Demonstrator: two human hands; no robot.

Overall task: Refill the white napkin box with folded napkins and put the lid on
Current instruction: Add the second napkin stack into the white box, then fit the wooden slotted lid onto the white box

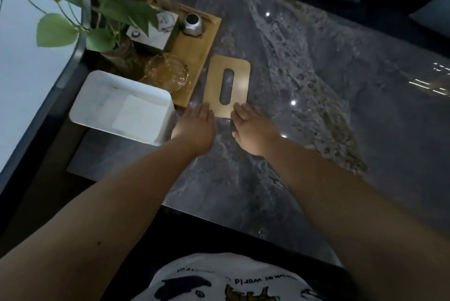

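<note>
The white napkin box (102, 96) sat open near the left edge of the dark marble table (304, 81), its lid off, with a stack of folded white napkins (140, 115) lying inside toward its nearer right end. The wooden lid (227, 86) lay flat on the marble just to the right of the box — a tan rounded rectangle with a long oval slot through its middle, the grey stone showing through the slot. Both bare forearms reached forward from the bottom of the view. The left hand (196, 125) was spread flat and palm-down, fingers loosely extended, its fingertips at the lid's near left corner; the right hand (252, 128) was likewise open and flat, its fingertips at the near right corner. Neither hand had closed around the lid, and whether the fingertips actually touched the wood or sat just short of it could not be told. Behind the box stood a clear glass bowl (166, 73) on a wooden tray (192, 52), which also carried a small metal pot (192, 24). A leafy green plant (97, 8) in a glass vase rose at the upper left — partly overhanging the tray.
</note>
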